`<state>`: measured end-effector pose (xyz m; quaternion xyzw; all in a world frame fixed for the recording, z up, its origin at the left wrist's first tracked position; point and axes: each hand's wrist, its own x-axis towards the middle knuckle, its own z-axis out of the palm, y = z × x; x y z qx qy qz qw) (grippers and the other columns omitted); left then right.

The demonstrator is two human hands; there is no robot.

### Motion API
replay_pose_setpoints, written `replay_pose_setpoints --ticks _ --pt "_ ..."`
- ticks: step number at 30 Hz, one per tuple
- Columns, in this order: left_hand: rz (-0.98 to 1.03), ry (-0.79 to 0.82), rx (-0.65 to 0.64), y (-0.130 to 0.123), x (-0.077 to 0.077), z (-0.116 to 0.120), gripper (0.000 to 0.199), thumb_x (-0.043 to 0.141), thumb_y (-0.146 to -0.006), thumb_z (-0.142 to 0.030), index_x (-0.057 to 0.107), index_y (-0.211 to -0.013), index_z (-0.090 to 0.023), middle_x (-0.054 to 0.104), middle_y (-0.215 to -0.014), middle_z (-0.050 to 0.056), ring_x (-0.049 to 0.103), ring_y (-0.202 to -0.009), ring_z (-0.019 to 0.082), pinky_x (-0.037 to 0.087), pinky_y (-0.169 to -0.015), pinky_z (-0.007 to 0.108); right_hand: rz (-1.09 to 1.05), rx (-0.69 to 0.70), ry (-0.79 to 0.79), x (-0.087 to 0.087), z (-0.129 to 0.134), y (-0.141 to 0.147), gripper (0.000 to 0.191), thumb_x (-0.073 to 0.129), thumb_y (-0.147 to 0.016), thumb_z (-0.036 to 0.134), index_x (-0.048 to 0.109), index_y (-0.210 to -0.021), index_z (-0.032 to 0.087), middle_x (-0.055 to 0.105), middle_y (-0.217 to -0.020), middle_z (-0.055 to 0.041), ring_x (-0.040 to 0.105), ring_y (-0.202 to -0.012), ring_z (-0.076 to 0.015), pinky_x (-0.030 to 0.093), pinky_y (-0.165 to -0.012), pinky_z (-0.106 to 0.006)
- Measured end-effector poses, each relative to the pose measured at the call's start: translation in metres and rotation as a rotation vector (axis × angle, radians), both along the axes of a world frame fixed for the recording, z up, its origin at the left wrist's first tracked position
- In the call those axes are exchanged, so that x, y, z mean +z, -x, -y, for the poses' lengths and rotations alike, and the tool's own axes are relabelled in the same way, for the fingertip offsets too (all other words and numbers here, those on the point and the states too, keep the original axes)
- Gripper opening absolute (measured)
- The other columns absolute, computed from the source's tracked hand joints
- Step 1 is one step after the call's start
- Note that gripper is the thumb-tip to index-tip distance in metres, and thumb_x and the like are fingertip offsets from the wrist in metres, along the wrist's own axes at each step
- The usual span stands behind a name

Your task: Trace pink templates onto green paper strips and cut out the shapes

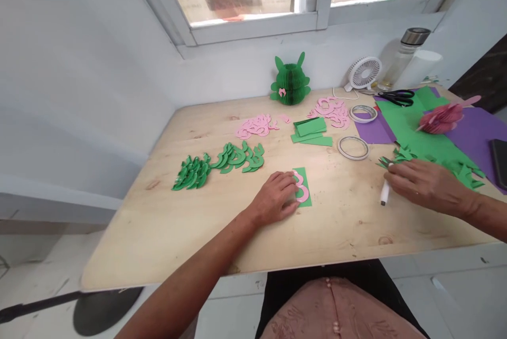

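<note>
My left hand (277, 197) lies over the left side of a pink paper cutout (303, 194) with scalloped curves, pressing it onto a green paper rectangle (308, 203). Its fingers are laid down rather than closed round anything. To the right, my right hand (412, 183) has its fingers closed around a white marker (385, 192) that points down toward the table. Small pointed blades (383, 161), seemingly of scissors, stick out just beyond those fingers. Whether the hand also grips them is hidden. Green paper scraps (463, 172) lie around and behind this hand.
Green curved cutouts (237, 157) are heaped at left, with pink cutouts (257, 126) behind. Green strips (312, 129), tape rolls (353, 148), black scissors (398, 97) and a pink paper figure (441, 118) lie farther back. A green honeycomb figure (291, 83), fan (364, 72) and bottle (400, 59) stand by the wall.
</note>
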<state>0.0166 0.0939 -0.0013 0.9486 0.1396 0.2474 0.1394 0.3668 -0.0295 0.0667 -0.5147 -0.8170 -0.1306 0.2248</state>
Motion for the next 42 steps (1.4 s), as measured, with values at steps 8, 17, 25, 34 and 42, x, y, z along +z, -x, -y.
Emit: replay_pose_setpoints --ticks 8,17,25,34,42 --pt "-0.018 0.002 0.017 0.001 0.001 0.000 0.016 0.053 -0.084 -0.026 0.059 -0.097 -0.018 0.065 -0.106 0.011 0.050 -0.122 0.027 0.041 -0.099 0.043 -0.985 -0.293 0.070 0.003 -0.047 0.115 0.015 0.062 -0.082 0.034 0.053 -0.084 0.021 0.061 -0.070 0.0000 0.067 -0.057 -0.0182 0.052 -0.052 -0.030" --pt "-0.064 -0.009 0.025 0.003 0.002 -0.002 0.017 0.053 -0.083 -0.026 0.059 -0.096 -0.018 0.063 -0.105 0.011 0.049 -0.122 0.028 0.038 -0.101 0.044 -0.997 -0.205 0.315 -0.036 -0.068 0.176 0.020 0.047 -0.094 0.030 0.060 -0.106 0.022 0.071 -0.098 -0.0064 0.067 -0.093 -0.0215 0.055 -0.081 -0.038" --pt "-0.068 -0.010 0.040 0.002 0.005 -0.004 0.013 0.049 -0.087 -0.026 0.058 -0.088 -0.017 0.063 -0.104 0.011 0.048 -0.121 0.028 0.037 -0.101 0.044 -0.584 -0.045 0.287 -0.050 -0.073 0.174 0.028 0.041 -0.095 0.022 0.050 -0.122 0.025 0.068 -0.110 -0.0084 0.065 -0.104 -0.0225 0.050 -0.089 -0.041" --pt "-0.051 -0.008 0.037 0.001 0.007 -0.004 0.010 0.051 -0.086 -0.025 0.058 -0.087 -0.017 0.064 -0.100 0.009 0.047 -0.121 0.028 0.037 -0.099 0.044 -0.437 0.020 0.312 -0.051 -0.079 0.175 0.037 0.038 -0.095 0.019 0.043 -0.131 0.024 0.065 -0.120 -0.0114 0.062 -0.110 -0.0245 0.048 -0.091 -0.044" --pt "-0.061 -0.002 0.033 0.001 0.009 -0.004 0.010 0.051 -0.087 -0.025 0.058 -0.087 -0.017 0.063 -0.097 0.009 0.047 -0.121 0.028 0.038 -0.097 0.042 -0.265 0.098 0.353 -0.049 -0.086 0.169 0.044 0.036 -0.095 0.018 0.035 -0.138 0.024 0.068 -0.111 -0.0106 0.065 -0.098 -0.0235 0.042 -0.090 -0.043"
